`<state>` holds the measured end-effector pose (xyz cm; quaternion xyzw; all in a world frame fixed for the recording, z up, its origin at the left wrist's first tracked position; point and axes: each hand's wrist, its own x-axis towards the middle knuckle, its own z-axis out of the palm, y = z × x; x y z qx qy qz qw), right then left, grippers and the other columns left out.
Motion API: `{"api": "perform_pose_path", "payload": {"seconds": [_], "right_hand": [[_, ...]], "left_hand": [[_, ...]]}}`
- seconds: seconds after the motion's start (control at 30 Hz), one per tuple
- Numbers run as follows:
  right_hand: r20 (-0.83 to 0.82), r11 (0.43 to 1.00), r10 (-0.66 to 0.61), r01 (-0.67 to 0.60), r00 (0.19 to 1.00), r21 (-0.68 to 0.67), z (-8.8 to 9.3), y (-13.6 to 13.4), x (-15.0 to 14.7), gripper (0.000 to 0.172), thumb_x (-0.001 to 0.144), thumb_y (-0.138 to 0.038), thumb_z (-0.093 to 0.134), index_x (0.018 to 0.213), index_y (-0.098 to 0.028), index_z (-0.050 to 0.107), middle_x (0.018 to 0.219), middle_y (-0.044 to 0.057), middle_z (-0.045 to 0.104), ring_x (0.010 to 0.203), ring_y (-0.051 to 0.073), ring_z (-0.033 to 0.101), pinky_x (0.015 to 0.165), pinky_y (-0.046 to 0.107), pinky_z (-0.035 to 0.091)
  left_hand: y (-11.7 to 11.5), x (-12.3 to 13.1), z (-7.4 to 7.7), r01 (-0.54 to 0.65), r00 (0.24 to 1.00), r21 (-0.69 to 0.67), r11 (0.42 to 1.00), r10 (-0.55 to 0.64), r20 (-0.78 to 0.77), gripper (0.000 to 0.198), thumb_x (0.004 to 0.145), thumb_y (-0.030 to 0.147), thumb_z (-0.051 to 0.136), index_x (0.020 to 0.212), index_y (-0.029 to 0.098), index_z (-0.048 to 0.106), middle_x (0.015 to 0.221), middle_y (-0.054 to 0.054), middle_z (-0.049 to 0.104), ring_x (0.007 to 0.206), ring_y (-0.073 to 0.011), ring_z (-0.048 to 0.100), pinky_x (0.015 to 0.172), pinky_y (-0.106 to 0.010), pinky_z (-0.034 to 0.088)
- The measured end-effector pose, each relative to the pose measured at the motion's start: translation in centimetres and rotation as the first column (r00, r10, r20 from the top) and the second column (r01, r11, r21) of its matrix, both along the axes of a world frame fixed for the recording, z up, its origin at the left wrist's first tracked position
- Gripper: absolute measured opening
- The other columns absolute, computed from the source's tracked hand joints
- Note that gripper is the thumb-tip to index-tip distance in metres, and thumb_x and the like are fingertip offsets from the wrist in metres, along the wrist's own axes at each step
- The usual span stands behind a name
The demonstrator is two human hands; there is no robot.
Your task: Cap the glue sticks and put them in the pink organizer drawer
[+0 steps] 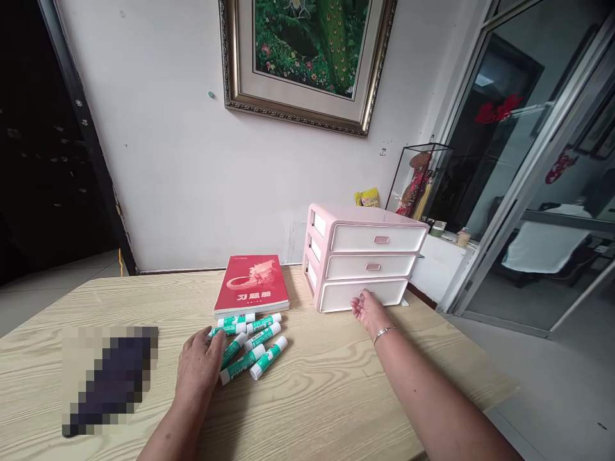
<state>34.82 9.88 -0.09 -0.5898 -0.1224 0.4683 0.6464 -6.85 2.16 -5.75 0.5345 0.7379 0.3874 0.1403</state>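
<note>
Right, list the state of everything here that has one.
pink plastic three-drawer organiser: all drawers shut
red book: closed, lying flat
glue sticks: capped, lying loose
left hand: resting on the glue sticks
right hand: touching the bottom drawer

Glue sticks (241, 365): smooth, glossy plastic tubes; drawer unit (369, 238): smooth plastic; booklet (250, 285): paper cover, matt red; surface (331, 390): wood-grain finish

Head-worn view, facing forward and down, close above glue sticks (240, 365)
</note>
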Motion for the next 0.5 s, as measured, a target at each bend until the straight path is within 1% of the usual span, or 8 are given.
{"api": "perform_pose_path", "payload": {"seconds": [0.2,0.27,0.37,0.5], "right_hand": [[0.013,1.000,0.002,-0.002,1.000,0.017,0.6,-0.7,-0.5,0.019,0.090,-0.030,0.055,0.075,-0.020,0.048,0.059,-0.001,0.058,0.049,0.010,0.058,0.044,0.017,0.044],[0.020,1.000,0.001,-0.001,1.000,0.021,0.7,-1.1,-0.5,0.018,0.088,-0.029,0.057,0.075,-0.020,0.049,0.057,-0.002,0.057,0.049,0.011,0.058,0.044,0.017,0.044],[0.031,1.000,0.001,-0.002,1.000,0.028,0.6,-2.0,-0.3,0.018,0.087,-0.030,0.059,0.075,-0.020,0.049,0.056,-0.003,0.056,0.049,0.011,0.058,0.044,0.018,0.044],[0.034,1.000,0.002,-0.003,0.999,0.031,0.1,-3.9,0.2,0.020,0.086,-0.033,0.060,0.075,-0.020,0.049,0.056,-0.003,0.055,0.049,0.012,0.058,0.044,0.018,0.042]], "left_hand": [[-0.8,0.3,1.5,-0.009,0.999,-0.011,1.000,0.009,0.034,0.070,0.084,0.052,0.036,0.128,0.005,0.062,0.136,-0.022,0.060,0.134,-0.0368,0.049,0.108,-0.044,0.041],[-0.7,0.2,1.5,0.000,0.999,-0.009,1.000,0.000,0.038,0.070,0.084,0.052,0.037,0.127,0.004,0.062,0.136,-0.022,0.060,0.132,-0.0367,0.050,0.107,-0.044,0.041],[-0.3,-0.1,1.0,0.017,0.999,-0.009,1.000,-0.017,0.038,0.069,0.084,0.052,0.038,0.127,0.004,0.062,0.136,-0.022,0.061,0.129,-0.0362,0.053,0.106,-0.042,0.043],[-0.1,-0.3,0.6,0.018,0.999,-0.011,1.000,-0.018,0.037,0.070,0.083,0.052,0.039,0.127,0.003,0.062,0.132,-0.022,0.064,0.127,-0.0361,0.056,0.103,-0.040,0.045]]}}
